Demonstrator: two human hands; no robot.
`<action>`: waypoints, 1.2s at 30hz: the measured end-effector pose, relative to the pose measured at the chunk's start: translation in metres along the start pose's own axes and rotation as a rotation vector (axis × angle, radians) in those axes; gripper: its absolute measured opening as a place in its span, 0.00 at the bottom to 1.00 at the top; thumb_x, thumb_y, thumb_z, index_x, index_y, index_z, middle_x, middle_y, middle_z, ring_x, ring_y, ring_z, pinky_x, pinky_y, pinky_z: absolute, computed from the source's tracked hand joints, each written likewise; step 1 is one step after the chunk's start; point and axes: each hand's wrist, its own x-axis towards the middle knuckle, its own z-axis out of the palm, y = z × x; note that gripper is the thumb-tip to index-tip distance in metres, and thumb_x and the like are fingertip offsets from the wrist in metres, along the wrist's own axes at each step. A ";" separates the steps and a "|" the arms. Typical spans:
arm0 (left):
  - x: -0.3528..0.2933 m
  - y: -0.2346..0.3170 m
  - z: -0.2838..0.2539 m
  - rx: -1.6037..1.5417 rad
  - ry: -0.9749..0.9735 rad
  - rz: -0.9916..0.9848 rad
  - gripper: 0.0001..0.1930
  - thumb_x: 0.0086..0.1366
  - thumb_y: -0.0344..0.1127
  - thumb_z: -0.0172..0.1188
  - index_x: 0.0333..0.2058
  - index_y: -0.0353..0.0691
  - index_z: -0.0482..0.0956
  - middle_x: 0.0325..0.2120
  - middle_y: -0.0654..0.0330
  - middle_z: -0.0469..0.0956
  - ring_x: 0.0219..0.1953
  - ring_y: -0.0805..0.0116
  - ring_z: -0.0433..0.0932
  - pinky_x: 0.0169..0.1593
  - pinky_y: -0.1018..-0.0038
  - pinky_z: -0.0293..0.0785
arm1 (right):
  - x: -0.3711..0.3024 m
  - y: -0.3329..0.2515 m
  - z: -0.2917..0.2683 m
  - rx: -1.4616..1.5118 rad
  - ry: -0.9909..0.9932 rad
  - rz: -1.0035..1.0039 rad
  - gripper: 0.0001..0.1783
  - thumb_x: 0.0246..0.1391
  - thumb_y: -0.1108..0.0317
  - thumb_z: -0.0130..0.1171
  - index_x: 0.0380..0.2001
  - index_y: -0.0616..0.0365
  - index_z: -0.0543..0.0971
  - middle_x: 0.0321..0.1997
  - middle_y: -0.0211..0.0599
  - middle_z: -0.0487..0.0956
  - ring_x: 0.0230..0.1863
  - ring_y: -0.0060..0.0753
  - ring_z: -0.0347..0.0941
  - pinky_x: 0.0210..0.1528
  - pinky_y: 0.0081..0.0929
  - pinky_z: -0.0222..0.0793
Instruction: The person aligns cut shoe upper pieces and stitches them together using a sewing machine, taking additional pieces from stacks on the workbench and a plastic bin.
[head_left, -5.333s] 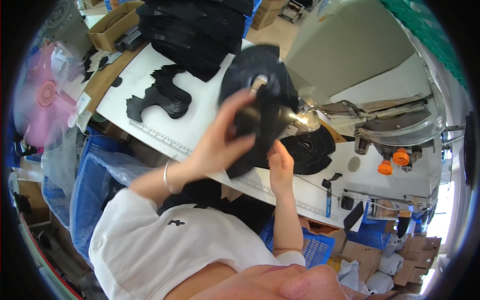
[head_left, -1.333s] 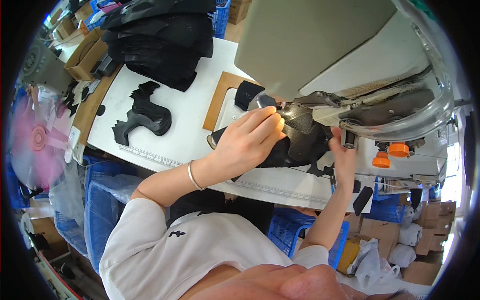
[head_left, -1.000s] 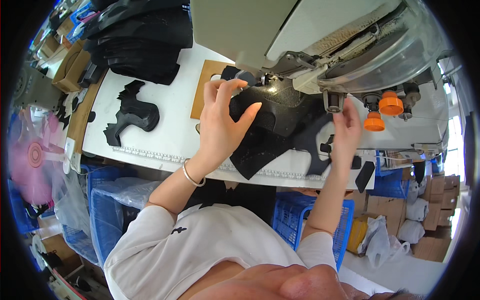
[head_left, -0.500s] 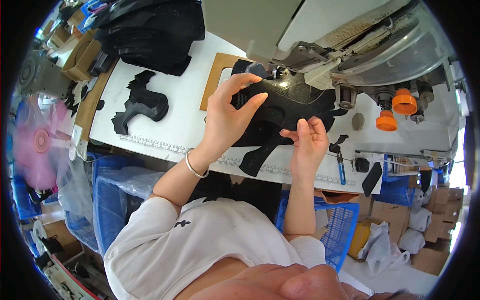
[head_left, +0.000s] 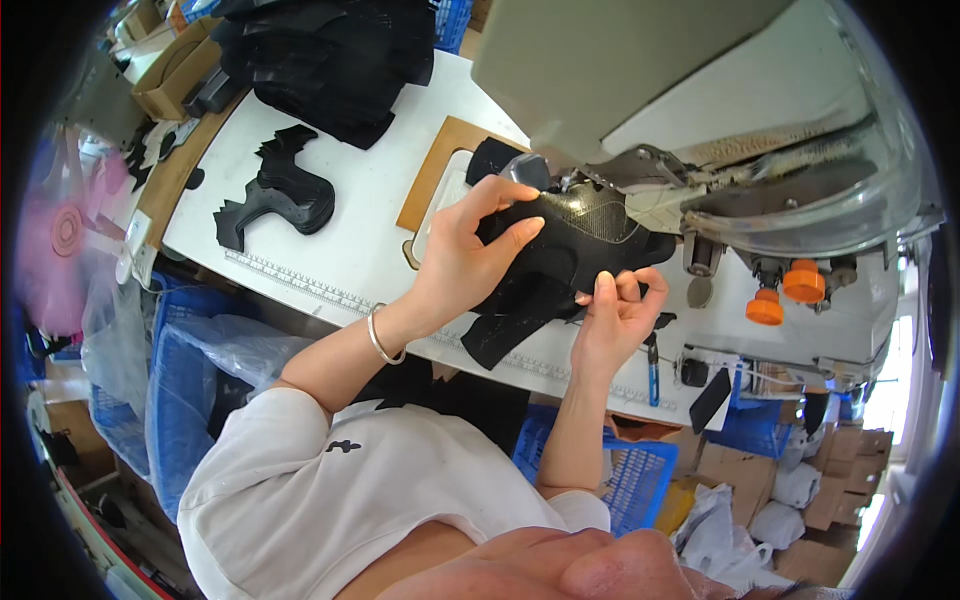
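White worktable (head_left: 340, 255) carries a sewing machine (head_left: 700, 130) at 1 o'clock. Black fabric piece (head_left: 560, 250) lies at centre, under the machine head. Left hand (head_left: 465, 260) cups its left edge, fingers curled over. Right hand (head_left: 615, 315), at 4 o'clock of the piece, pinches its edge, possibly a thread.

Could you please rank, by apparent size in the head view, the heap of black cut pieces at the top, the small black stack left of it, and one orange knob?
1. Heap of black cut pieces.
2. Small black stack.
3. Orange knob.
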 end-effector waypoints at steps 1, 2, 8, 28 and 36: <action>-0.001 0.001 0.000 0.013 -0.006 -0.010 0.13 0.59 0.30 0.66 0.42 0.35 0.77 0.32 0.57 0.81 0.37 0.69 0.79 0.44 0.75 0.73 | 0.001 -0.001 -0.001 -0.037 0.002 0.003 0.21 0.55 0.80 0.58 0.47 0.53 0.63 0.31 0.25 0.65 0.28 0.12 0.65 0.30 0.20 0.77; -0.001 0.000 0.000 0.026 -0.014 -0.021 0.13 0.60 0.30 0.66 0.42 0.35 0.77 0.32 0.57 0.80 0.36 0.68 0.79 0.43 0.75 0.73 | 0.002 -0.002 -0.002 -0.074 0.006 0.006 0.20 0.55 0.80 0.58 0.47 0.53 0.63 0.31 0.25 0.65 0.28 0.12 0.65 0.30 0.19 0.77; 0.004 -0.002 0.001 0.523 0.142 0.364 0.16 0.54 0.29 0.67 0.42 0.41 0.79 0.39 0.60 0.78 0.42 0.63 0.76 0.43 0.74 0.73 | 0.010 -0.004 0.000 -0.121 -0.012 -0.001 0.18 0.57 0.84 0.53 0.46 0.52 0.66 0.33 0.23 0.68 0.28 0.12 0.65 0.28 0.17 0.70; 0.009 0.013 0.011 1.180 -0.267 1.248 0.16 0.50 0.31 0.57 0.34 0.22 0.81 0.30 0.44 0.81 0.34 0.53 0.82 0.40 0.65 0.80 | 0.061 -0.053 -0.005 -1.216 -0.018 -0.134 0.10 0.58 0.65 0.60 0.36 0.62 0.77 0.30 0.34 0.78 0.32 0.23 0.74 0.33 0.23 0.66; 0.044 0.005 -0.029 0.804 -0.457 1.300 0.11 0.49 0.28 0.63 0.31 0.26 0.81 0.31 0.50 0.80 0.37 0.59 0.82 0.45 0.68 0.81 | 0.102 -0.019 -0.043 -1.093 -0.345 -0.161 0.25 0.53 0.55 0.67 0.43 0.68 0.79 0.35 0.35 0.82 0.38 0.30 0.76 0.43 0.29 0.70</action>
